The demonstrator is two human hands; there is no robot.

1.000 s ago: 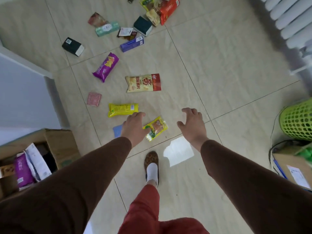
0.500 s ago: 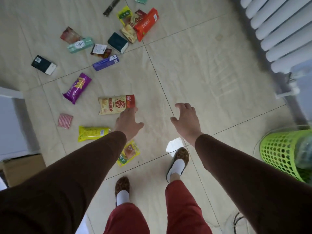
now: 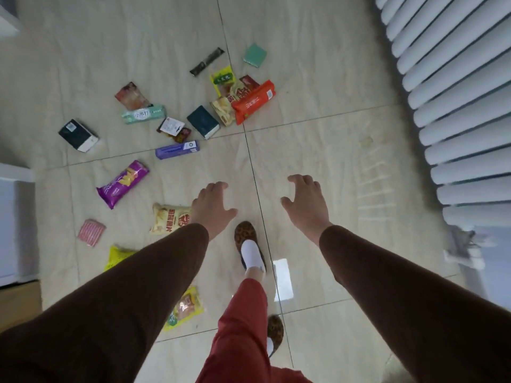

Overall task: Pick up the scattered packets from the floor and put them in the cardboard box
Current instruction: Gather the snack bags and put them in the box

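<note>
Hands point(image 3: 213, 208) empty above packets point(image 3: 171, 221)

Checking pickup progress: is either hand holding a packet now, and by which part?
Nothing is held. The left hand and right hand are both open and empty above the floor.

Soft daylight — window glare on floor tile point(image 3: 282, 280), blurred edges

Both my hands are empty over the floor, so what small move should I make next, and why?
Probably lower the left hand onto the beige chip packet just beside it. Both the left and the right hand are open and hold nothing, and that packet lies flat on the floor, nearest the left hand's fingers.
</note>
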